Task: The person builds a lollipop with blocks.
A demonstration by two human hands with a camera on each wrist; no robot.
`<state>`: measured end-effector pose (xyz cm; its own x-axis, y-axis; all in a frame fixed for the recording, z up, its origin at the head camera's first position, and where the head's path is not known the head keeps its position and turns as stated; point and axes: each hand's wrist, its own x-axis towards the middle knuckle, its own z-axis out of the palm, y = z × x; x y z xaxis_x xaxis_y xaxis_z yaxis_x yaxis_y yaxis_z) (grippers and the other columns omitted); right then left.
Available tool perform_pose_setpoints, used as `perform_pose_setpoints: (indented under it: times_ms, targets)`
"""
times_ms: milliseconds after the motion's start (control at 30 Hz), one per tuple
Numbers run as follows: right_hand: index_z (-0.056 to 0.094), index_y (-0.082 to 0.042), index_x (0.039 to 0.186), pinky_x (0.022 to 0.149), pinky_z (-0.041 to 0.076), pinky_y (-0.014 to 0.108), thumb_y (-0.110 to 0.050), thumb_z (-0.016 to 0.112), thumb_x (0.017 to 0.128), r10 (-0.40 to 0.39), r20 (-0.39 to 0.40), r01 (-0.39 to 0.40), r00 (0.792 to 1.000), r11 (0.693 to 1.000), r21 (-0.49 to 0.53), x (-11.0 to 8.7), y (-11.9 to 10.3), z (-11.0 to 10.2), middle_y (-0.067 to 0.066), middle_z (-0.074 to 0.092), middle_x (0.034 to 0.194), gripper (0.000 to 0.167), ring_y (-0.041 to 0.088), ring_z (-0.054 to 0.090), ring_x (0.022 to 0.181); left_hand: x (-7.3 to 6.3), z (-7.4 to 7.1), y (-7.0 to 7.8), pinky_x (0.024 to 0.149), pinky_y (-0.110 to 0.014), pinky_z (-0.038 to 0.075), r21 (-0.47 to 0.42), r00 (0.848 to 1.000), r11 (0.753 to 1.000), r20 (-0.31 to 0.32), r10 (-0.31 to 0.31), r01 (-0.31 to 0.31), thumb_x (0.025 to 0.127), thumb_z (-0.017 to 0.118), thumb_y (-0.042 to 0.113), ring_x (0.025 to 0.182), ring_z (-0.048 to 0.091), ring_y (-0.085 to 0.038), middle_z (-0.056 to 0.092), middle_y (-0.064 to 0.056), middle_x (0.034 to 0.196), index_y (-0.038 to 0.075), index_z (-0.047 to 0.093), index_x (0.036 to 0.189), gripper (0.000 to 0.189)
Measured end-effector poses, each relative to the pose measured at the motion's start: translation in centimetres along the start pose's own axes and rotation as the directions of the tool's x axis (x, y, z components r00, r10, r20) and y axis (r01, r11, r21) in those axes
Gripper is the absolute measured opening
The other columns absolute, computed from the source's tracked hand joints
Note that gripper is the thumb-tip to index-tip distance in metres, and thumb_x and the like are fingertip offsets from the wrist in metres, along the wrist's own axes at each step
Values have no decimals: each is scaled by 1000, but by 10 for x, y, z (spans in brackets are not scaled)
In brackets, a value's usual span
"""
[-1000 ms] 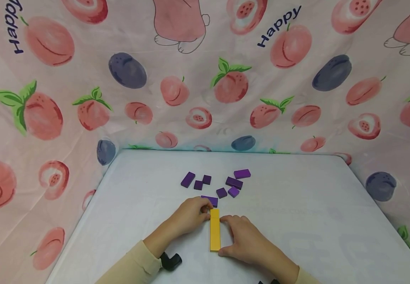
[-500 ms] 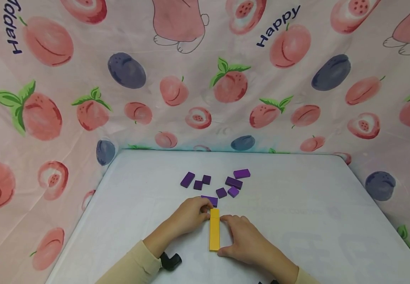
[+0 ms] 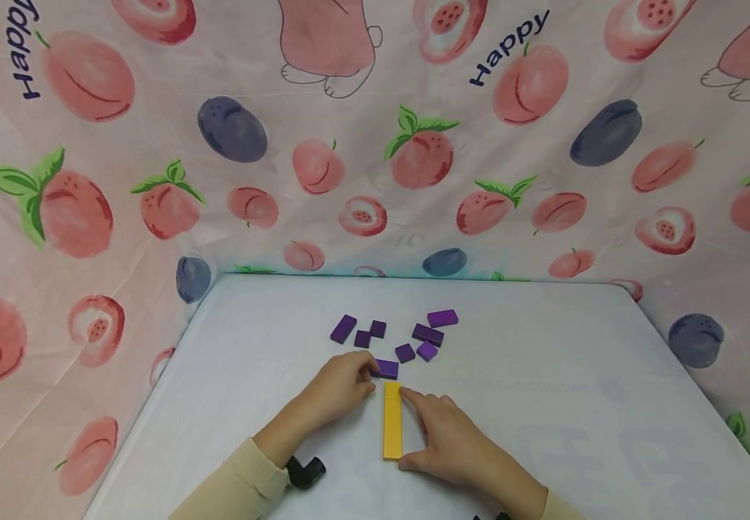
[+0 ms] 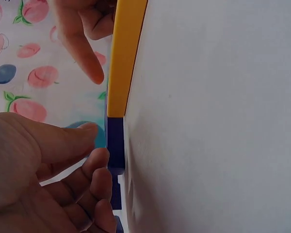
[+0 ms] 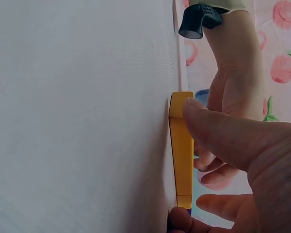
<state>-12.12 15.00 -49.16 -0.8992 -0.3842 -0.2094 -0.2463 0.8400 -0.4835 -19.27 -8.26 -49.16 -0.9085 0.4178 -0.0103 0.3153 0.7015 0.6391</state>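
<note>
A straight row of yellow blocks [image 3: 392,426] lies lengthwise in front of the person, a short piece at its far end against a long one. My right hand [image 3: 449,437] spans its right side, thumb at the near end and index fingertip by the short piece. Just beyond the row lies a purple block [image 3: 387,369], set crosswise. My left hand [image 3: 338,386] is left of the row, its fingertips at the purple block's left end. In the left wrist view, the left fingers [image 4: 101,182] are loosely bent, with the thumb apart from them.
Several purple blocks lie farther back, among them a long one [image 3: 343,328] at left, a long one [image 3: 442,318] at right and a small cube [image 3: 405,353]. The white table [image 3: 543,347] ends at a fruit-print cloth [image 3: 375,173]. A black wrist camera [image 3: 306,473] sits by the left cuff.
My left hand has drawn away from the yellow row, a little left and back, uncovering more of the purple block. The right index finger has shifted onto the row's far end.
</note>
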Motion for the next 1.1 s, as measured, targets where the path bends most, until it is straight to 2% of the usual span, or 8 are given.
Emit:
perform_pose_setpoints:
  times_ms: [100,333,600,800,867,1100]
  targets:
    - [45,-19,163,81,44,33,-56,96,71,-2,4,2,1000,1000,-7,1,0,-1,-10,54,88,111,16,47,97,1,-1,-3,84,-29,56,5,1000,1000,-11,-11,11,98,78,12,87,60,-12,66,7,95,15,73,119,22]
    - [50,-19,160,87,49,38,-59,94,72,-10,7,10,1000,999,-36,2,1,1,-11,56,93,106,15,48,98,4,-4,-6,90,-36,59,-18,999,999,-16,-52,51,97,80,12,94,60,-17,66,0,103,14,69,125,31]
    - [50,-20,160,89,50,40,-59,93,73,-11,2,11,1000,999,-43,2,1,1,-12,56,92,104,15,49,98,12,-2,-12,98,-43,58,17,997,997,-33,-69,70,94,81,9,102,63,-21,66,-5,113,15,65,136,45]
    - [51,-19,159,103,54,50,-58,94,73,-9,-5,9,1000,999,-48,1,0,2,-5,69,115,104,18,55,107,16,-2,-14,102,-46,59,3,996,996,-12,-87,87,95,80,10,108,65,-23,68,-6,115,17,67,137,45]
    - [51,-19,159,105,54,52,-58,94,73,-15,-11,15,1000,999,-48,0,1,2,-2,70,122,104,18,57,110,18,-2,-14,103,-47,58,-3,996,996,-5,-90,90,95,80,10,108,65,-23,69,-5,115,18,68,136,44]
    - [51,-19,159,103,54,50,-56,93,74,-29,-24,28,999,999,-46,-2,1,3,-3,69,119,102,17,56,108,21,-2,-13,94,-43,58,-10,996,996,23,-84,84,94,81,9,96,62,-20,68,-3,104,15,71,131,39]
